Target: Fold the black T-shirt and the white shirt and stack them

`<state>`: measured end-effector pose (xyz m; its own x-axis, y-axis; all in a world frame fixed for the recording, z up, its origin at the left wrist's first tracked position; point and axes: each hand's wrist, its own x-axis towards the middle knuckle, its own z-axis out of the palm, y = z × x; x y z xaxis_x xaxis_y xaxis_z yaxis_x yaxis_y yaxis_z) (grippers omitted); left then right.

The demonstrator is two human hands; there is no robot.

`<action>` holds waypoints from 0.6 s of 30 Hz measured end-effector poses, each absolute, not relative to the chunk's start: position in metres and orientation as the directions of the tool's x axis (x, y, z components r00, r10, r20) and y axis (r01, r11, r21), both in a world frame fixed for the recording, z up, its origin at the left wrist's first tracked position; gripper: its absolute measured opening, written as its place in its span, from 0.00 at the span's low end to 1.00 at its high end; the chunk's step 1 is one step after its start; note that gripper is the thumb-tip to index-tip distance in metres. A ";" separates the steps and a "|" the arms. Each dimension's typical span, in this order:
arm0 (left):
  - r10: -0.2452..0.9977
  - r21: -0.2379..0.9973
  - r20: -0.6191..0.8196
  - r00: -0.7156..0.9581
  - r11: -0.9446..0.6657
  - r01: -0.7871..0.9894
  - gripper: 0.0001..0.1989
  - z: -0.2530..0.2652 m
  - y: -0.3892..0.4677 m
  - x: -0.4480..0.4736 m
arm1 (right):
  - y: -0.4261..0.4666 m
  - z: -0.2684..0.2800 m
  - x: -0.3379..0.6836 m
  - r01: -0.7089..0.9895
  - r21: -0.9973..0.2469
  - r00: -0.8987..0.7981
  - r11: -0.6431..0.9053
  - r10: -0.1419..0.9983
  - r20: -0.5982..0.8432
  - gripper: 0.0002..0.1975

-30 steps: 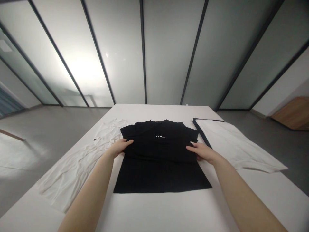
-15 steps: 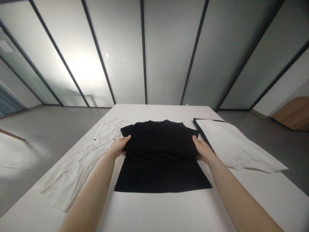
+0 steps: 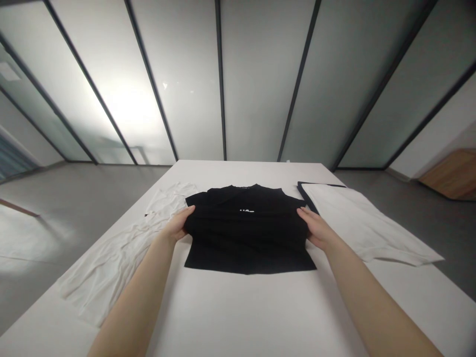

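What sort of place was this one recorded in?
Probably an office or studio-like indoor room, though the view does not settle which: a wall of frosted-looking glass panels in dark frames, a smooth grey floor, and a long white table with a black shirt on it.

Left hand (image 3: 180, 223) and right hand (image 3: 316, 230) grip opposite sides of black T-shirt (image 3: 247, 243), spanned between them. Crumpled white garment (image 3: 107, 267) left of left hand; flatter white garment (image 3: 359, 218) right of right hand. White table (image 3: 245, 317) below both.
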<state>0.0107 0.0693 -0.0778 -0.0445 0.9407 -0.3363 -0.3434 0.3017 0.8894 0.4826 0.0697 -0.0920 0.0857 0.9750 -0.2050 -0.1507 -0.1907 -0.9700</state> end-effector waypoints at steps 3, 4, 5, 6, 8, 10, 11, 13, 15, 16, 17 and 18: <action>0.962 0.881 -0.254 -0.095 0.190 -0.434 0.11 -0.076 0.073 0.016 | 0.070 -0.085 0.481 -0.244 -0.954 0.087 -0.172 0.976 -0.198 0.12; 0.971 0.879 -0.226 -0.081 0.168 -0.447 0.12 -0.076 0.073 0.019 | 0.070 -0.083 0.480 -0.266 -0.946 0.061 -0.187 0.976 -0.210 0.12; 0.979 0.881 -0.197 -0.043 0.158 -0.446 0.12 -0.076 0.072 0.022 | 0.069 -0.083 0.480 -0.284 -0.936 0.028 -0.207 0.974 -0.224 0.12; 0.986 0.889 -0.169 0.011 0.157 -0.431 0.14 -0.077 0.071 0.024 | 0.068 -0.083 0.479 -0.295 -0.927 -0.004 -0.230 0.971 -0.239 0.12; 0.981 0.920 -0.137 0.137 0.177 -0.350 0.17 -0.079 0.069 0.028 | 0.066 -0.085 0.478 -0.296 -0.917 -0.031 -0.265 0.963 -0.268 0.09; 0.970 0.952 -0.159 0.185 0.200 -0.229 0.17 -0.082 0.069 0.029 | 0.065 -0.089 0.480 -0.269 -0.912 -0.023 -0.309 0.949 -0.314 0.10; 0.971 0.963 -0.172 0.168 0.201 -0.180 0.16 -0.084 0.069 0.030 | 0.065 -0.090 0.482 -0.250 -0.908 -0.024 -0.337 0.939 -0.342 0.11; 0.984 0.974 -0.165 0.068 0.173 -0.149 0.16 -0.087 0.073 0.030 | 0.067 -0.092 0.487 -0.217 -0.900 -0.012 -0.379 0.923 -0.385 0.09; 0.990 0.974 -0.126 -0.068 0.111 -0.196 0.17 -0.088 0.078 0.030 | 0.069 -0.090 0.491 -0.219 -0.899 0.052 -0.378 0.916 -0.398 0.08; 0.985 0.971 -0.109 -0.131 0.077 -0.226 0.17 -0.088 0.080 0.030 | 0.070 -0.089 0.492 -0.233 -0.903 0.093 -0.362 0.916 -0.391 0.09; 0.978 0.968 -0.102 -0.182 0.055 -0.246 0.18 -0.088 0.082 0.029 | 0.070 -0.087 0.492 -0.248 -0.906 0.126 -0.342 0.916 -0.380 0.11; 0.971 0.966 -0.112 -0.213 0.056 -0.253 0.19 -0.088 0.083 0.029 | 0.069 -0.085 0.492 -0.254 -0.909 0.134 -0.329 0.919 -0.370 0.14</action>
